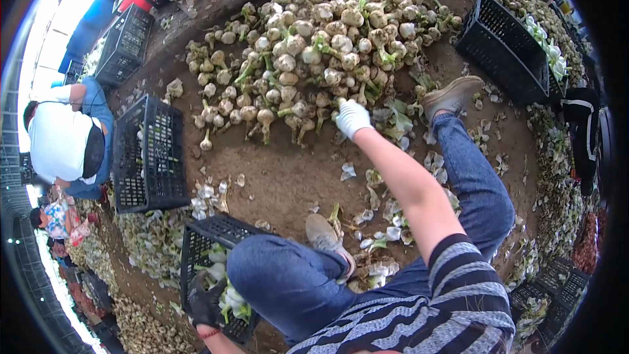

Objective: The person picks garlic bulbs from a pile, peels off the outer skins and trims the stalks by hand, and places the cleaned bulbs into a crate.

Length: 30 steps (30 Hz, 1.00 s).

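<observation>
Reaching the near edge of the heap [327, 33], the white-gloved right hand [352, 119] has its fingertips down among the garlic [285, 63]; its back faces up, so from here I can't tell whether that grip is closed on a bulb. The black-gloved left hand [206, 303] is down at the crate [226, 228], against the paler bulbs [234, 301] inside; whether it clasps one or just rests there, I can't make out either.

The soiled garlic lies loose on the ground [262, 170], spread in front of the feet, probably so that any bulb is easy to reach. The crate sits close beside the left knee [262, 265], likely to keep it handy for that side. Peelings [396, 124] lie between heap and legs.

As for the pose, the right arm [406, 180] stretches forward, elbow slightly bent, between the spread knees, while the left arm [219, 341] hangs low, its wrist beside the crate.
</observation>
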Each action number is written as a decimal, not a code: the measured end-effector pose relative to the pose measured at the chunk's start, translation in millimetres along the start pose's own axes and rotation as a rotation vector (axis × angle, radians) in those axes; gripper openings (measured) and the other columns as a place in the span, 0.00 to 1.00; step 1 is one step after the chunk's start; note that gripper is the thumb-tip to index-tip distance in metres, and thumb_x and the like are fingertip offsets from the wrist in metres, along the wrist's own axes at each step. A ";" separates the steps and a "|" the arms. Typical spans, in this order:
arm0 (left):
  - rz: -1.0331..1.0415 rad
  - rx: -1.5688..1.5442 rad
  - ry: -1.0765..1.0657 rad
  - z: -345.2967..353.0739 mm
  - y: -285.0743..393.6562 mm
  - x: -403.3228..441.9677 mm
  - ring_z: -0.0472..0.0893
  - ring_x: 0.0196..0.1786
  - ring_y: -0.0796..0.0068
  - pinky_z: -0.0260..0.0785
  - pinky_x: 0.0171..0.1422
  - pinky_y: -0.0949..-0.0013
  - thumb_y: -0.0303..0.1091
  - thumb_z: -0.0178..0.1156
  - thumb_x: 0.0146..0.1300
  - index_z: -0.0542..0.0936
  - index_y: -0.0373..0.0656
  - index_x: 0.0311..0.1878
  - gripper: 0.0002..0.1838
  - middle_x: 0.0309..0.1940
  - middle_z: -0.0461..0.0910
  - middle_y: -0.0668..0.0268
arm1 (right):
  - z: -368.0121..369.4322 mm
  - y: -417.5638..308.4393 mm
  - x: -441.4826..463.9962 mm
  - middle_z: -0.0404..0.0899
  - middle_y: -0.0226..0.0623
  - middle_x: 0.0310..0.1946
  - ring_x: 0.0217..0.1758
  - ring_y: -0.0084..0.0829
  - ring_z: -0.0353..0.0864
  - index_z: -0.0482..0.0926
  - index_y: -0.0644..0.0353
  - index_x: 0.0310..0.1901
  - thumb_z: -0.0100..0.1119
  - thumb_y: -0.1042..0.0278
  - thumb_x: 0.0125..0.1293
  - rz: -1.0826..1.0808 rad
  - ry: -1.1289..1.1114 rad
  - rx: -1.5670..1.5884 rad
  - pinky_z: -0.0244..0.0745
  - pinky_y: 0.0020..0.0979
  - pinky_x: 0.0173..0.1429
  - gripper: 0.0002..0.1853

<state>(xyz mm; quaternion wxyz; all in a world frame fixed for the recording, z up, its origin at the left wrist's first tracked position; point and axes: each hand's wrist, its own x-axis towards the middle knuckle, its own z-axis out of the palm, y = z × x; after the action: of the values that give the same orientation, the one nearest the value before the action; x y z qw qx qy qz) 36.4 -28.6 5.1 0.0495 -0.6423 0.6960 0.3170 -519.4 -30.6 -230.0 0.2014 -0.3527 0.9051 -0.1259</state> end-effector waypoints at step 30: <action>1.054 -1.005 -0.056 179.1 230.4 -95.9 0.77 0.62 0.68 0.73 0.67 0.65 0.27 0.80 0.51 0.65 0.40 0.67 0.43 0.62 0.73 0.58 | -166.0 8.0 -359.7 0.81 0.27 0.49 0.57 0.24 0.79 0.75 0.59 0.62 0.63 0.31 0.64 -0.375 -0.342 1.611 0.74 0.34 0.61 0.40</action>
<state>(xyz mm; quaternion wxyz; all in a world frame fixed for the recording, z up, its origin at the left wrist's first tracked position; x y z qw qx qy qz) -221.1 138.5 -4.5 -0.3930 -0.1585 0.6818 0.5963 -358.3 237.3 13.4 0.5015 -0.2599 0.4224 -0.7089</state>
